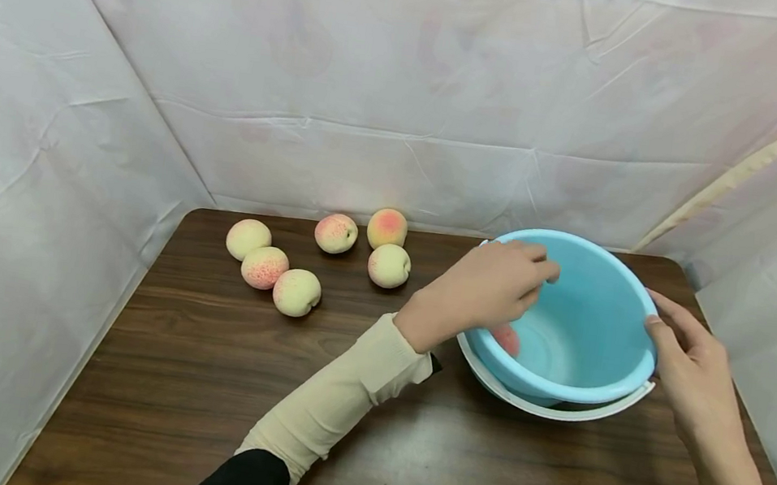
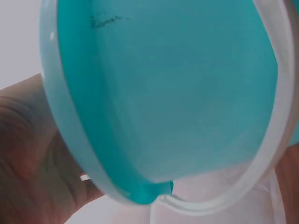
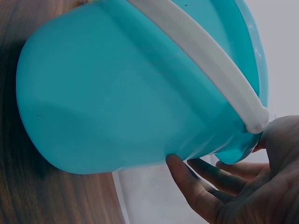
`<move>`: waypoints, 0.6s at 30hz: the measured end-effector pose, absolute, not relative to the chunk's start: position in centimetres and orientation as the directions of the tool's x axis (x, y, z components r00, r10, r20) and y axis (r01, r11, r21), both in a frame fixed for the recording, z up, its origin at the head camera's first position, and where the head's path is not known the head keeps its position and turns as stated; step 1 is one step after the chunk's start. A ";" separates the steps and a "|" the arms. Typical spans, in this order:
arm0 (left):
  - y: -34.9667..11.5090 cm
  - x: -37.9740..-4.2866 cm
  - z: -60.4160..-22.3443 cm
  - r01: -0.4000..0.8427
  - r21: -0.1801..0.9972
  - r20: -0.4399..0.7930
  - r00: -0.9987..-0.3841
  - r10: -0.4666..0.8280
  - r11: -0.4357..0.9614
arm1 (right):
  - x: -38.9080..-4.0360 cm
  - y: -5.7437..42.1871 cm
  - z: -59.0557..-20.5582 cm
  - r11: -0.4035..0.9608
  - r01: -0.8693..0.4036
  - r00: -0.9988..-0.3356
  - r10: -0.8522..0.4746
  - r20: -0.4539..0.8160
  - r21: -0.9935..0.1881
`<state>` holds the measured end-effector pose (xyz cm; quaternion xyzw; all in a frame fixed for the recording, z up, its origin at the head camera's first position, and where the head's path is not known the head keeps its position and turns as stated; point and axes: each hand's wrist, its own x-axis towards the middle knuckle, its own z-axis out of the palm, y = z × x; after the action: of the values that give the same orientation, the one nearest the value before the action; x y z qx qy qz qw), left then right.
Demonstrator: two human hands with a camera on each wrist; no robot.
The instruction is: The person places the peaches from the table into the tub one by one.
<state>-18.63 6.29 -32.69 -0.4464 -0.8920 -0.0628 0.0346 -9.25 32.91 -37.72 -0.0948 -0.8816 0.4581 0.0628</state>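
A light blue bucket (image 1: 592, 318) with a white handle (image 1: 550, 411) stands at the right of the table. My right hand (image 1: 699, 373) holds its right rim, thumb on the edge and fingers along the outer wall; the right wrist view shows those fingers (image 3: 219, 179) below the rim. Across the left rim reaches my left hand (image 1: 494, 281), its fingers loosely bent above the bucket's inside. No object shows in its palm (image 2: 28, 149) in the left wrist view, though the rim covers its fingertips. A reddish peach (image 1: 507, 338) lies inside the bucket, partly hidden by the rim.
On the dark wooden table (image 1: 207, 391), three peaches lie in a slanting row at the left, the nearest a pale peach (image 1: 297, 293). Three more, among them an orange peach (image 1: 387, 228), sit near the back edge. White sheeting (image 1: 382, 69) hangs behind and at both sides.
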 end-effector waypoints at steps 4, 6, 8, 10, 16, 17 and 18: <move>5.2 -18.7 -32.8 0.750 0.087 0.237 -0.655 0.717 0.656 | -9.3 32.9 -37.7 0.560 0.115 -0.974 0.228 0.019 -0.821; 4.8 -18.9 -32.9 0.725 0.091 0.279 -0.677 0.681 0.683 | -9.3 32.9 -37.7 0.556 0.117 -0.974 0.228 0.016 -0.823; 4.3 -19.1 -33.2 0.702 0.088 0.314 -0.693 0.649 0.707 | -9.2 32.9 -37.7 0.552 0.117 -0.974 0.227 0.014 -0.826; 3.9 -19.3 -33.6 0.681 0.083 0.348 -0.704 0.619 0.728 | -9.2 32.9 -37.7 0.548 0.115 -0.974 0.226 0.014 -0.829; 2.8 -19.8 -34.9 0.622 0.088 0.456 -0.720 0.523 0.778 | -9.2 33.0 -37.7 0.535 0.108 -0.975 0.222 0.016 -0.838; 2.6 -19.9 -35.1 0.610 0.097 0.467 -0.725 0.506 0.786 | -9.2 33.0 -37.7 0.532 0.108 -0.975 0.221 0.015 -0.840; 2.4 -20.0 -35.3 0.599 0.105 0.478 -0.730 0.488 0.794 | -9.2 33.0 -37.7 0.532 0.107 -0.975 0.221 0.015 -0.840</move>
<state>-20.04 2.37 -35.30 -0.2950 -0.9214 -0.1268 0.2188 -9.18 32.97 -37.69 -0.0941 -0.8731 0.4745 0.0600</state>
